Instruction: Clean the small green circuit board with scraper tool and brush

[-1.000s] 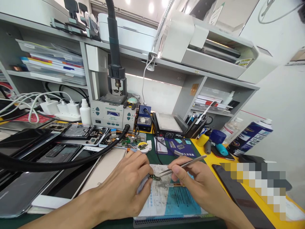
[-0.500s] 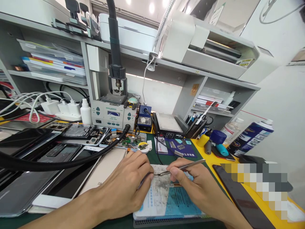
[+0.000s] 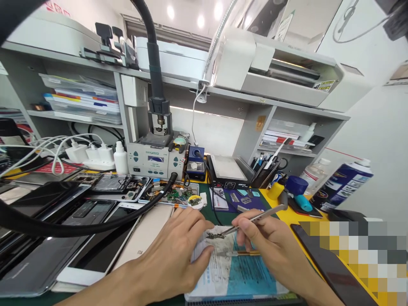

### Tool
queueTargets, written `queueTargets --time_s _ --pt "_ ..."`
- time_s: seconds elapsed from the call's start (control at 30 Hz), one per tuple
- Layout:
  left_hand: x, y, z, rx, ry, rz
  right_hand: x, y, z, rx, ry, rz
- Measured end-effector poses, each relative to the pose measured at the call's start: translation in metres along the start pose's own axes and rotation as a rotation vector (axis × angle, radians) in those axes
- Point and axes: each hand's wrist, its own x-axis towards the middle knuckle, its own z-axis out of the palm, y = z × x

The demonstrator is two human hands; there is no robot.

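My right hand (image 3: 266, 238) pinches a pair of metal tweezers (image 3: 264, 213), their tips pointing left and down. At the tips is a small dark circuit board piece (image 3: 214, 235), just above or on a worn blue-and-white booklet (image 3: 216, 276). To the left of the piece is my left hand (image 3: 178, 246), its thumb and forefinger apart with nothing visible gripped between them. Whether a fingertip touches the piece I cannot tell. A thin tool with a yellow-brown handle (image 3: 245, 253) lies on the booklet, under the tweezers.
Phones and phone shells, including a white phone (image 3: 105, 246), cover the left side under a black hose (image 3: 79, 229). Behind my hands are a tray of circuit boards (image 3: 172, 193), a hot air station (image 3: 155, 159) and a heating plate (image 3: 231, 170). Spray cans and bottles stand right.
My left thumb and forefinger have parted, and the board piece shows between them at the tweezers' tips. My right hand has shifted slightly right. The whole view has moved a little.
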Motion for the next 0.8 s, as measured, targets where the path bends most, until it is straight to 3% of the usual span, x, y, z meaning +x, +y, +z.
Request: queueTargets --time_s 0.4,0.8 --pt "0.005 0.002 0.002 0.151 0.133 0.201 0.008 -0.005 0.002 0.248 -0.055 0.091" --pt "0.003 0.0 0.004 0.209 0.133 0.255 0.011 -0.003 0.002 0.299 -0.081 0.097"
